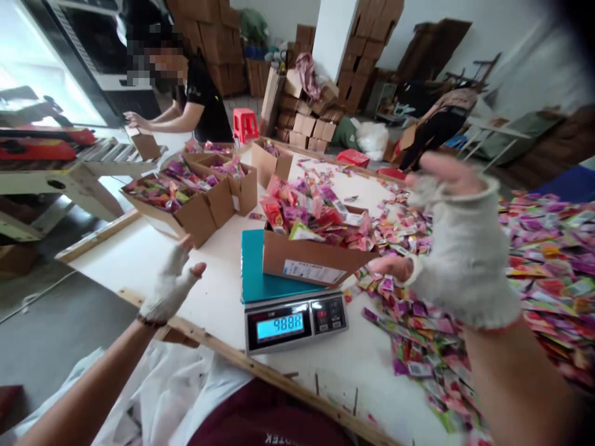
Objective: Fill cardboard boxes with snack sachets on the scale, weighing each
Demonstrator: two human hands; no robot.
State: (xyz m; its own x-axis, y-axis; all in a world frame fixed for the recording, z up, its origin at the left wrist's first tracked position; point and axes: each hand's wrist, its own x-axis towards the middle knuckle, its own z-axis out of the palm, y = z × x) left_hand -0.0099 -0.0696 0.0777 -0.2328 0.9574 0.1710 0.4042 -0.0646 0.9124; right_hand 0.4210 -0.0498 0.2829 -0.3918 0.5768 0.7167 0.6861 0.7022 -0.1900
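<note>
A cardboard box (302, 257) heaped with small colourful candy packets (320, 214) rests on the teal plate of a digital scale (297, 322). Its blue display is lit. My left hand (170, 282), in a white fingerless glove, is held over the white table left of the scale, fingers apart and holding nothing. My right hand (458, 241), gloved the same way and slightly blurred, is right of the box above loose packets (418, 341). Its thumb and fingers are spread, the thumb close to the box's right corner; whether they touch I cannot tell.
More filled boxes (199, 210) stand at the table's back left. A large packet pile (548, 279) spreads on the right. A wooden strip (223, 353) edges the white table (111, 260). One person (199, 105) handles a box by a roller conveyor (116, 152); another (441, 121) bends over behind.
</note>
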